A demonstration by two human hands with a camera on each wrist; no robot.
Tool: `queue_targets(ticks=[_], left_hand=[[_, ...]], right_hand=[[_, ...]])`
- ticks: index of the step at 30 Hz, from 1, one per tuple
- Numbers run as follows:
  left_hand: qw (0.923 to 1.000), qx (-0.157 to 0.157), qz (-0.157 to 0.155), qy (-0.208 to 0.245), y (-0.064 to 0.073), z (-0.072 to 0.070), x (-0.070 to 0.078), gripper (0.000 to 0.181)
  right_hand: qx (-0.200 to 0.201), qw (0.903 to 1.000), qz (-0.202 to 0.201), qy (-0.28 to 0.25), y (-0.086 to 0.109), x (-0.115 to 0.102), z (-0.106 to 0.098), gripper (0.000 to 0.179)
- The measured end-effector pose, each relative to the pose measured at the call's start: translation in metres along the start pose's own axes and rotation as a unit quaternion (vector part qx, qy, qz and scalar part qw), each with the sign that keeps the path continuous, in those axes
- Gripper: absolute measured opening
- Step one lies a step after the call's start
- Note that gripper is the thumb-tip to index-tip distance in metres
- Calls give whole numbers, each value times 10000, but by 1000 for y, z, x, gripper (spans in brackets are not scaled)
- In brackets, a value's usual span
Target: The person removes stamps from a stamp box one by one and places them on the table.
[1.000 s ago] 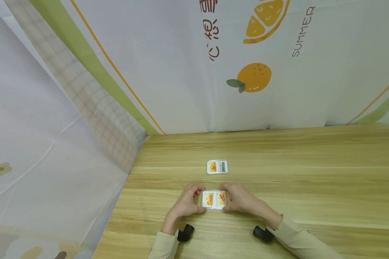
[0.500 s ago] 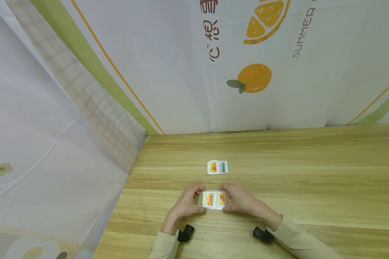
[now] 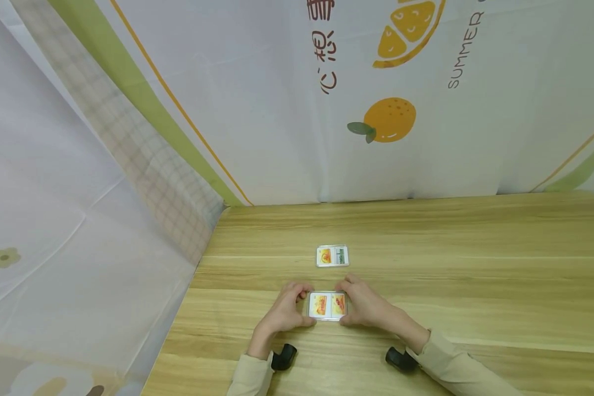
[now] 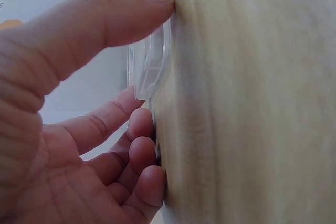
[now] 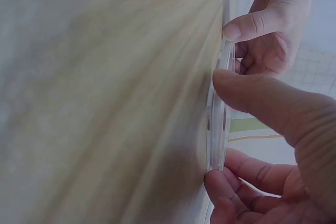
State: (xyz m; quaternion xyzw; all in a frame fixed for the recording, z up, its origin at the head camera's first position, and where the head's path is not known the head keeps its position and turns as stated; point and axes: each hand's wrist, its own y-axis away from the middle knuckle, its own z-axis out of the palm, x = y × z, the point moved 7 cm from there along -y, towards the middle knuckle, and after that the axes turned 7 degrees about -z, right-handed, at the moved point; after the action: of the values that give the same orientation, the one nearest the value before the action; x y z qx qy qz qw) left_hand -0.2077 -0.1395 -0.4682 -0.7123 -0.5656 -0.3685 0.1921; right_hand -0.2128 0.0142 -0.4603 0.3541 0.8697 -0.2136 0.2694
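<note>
A flat clear case (image 3: pixel 328 306) with two printed cards showing through its face is found on the tabletop (image 3: pixel 475 264), nearer to the left edge than to the right edge. Its long axis is laid left to right, roughly parallel to the far edge, and it is set squarely between the two hands, so neither is nearer: its left short end is turned toward the left hand (image 3: pixel 286 309), its right short end toward the right hand (image 3: pixel 369 306). By each hand the case is pinched across its width, with the thumb set on the near long side and a finger at the far corner; the gap in each grip is thus only as wide as the case. The left hand's remaining fingers are curled beside the far corner, close to the wood. (Whether the case is raised slightly at any side cannot be told.) Both wrists are held low, with the forearms brought in from the near side, the right one at the greater slant; a black wrist mount (image 3: pixel 284 357) is worn at the left and another black mount (image 3: pixel 401 359) at the right. Beyond the hands, toward the far edge, a second case (image 3: pixel 332 256) is seen lying parallel, apart from the first and untouched.
</note>
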Motion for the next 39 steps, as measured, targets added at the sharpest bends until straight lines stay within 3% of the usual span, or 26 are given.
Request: queue_targets(ticks=[39], left_hand=[[10000, 36, -33, -38, 0, 0, 0, 55]], right_hand=[[149, 9999, 6, -28, -2, -1, 1, 53]])
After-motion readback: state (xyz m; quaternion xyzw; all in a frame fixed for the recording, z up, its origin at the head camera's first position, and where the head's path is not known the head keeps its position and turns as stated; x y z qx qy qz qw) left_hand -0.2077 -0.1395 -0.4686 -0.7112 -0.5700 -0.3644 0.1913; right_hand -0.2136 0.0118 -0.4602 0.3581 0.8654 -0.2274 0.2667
